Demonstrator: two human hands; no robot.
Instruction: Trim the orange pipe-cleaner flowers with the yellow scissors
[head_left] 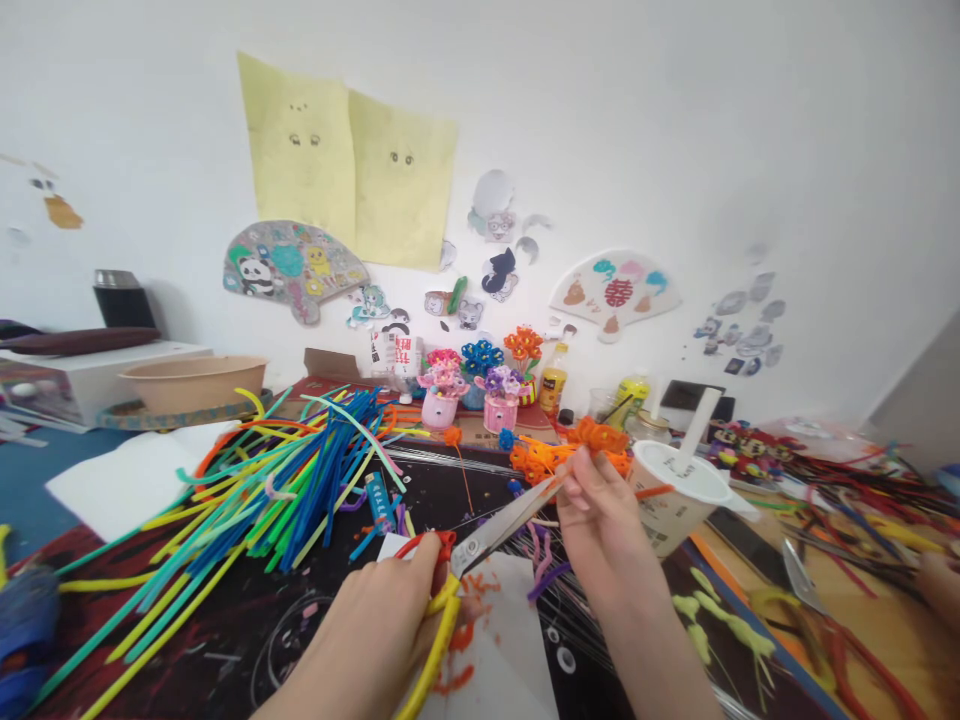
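My left hand [382, 625] is closed round the yellow and red handles of a pair of scissors [480, 545], whose blades point up and to the right. My right hand [600, 520] pinches an orange pipe-cleaner piece [600, 440] near the blade tips. Orange fluff scraps [469, 620] lie on a white sheet [510, 640] below the scissors.
A big heap of coloured pipe cleaners [277, 480] lies at the left. A white lidded cup with a straw [679, 490] stands right of my hand. Small pipe-cleaner flower pots [480, 385] line the wall. More pipe cleaners [847, 480] and another person's hand [941, 585] are far right.
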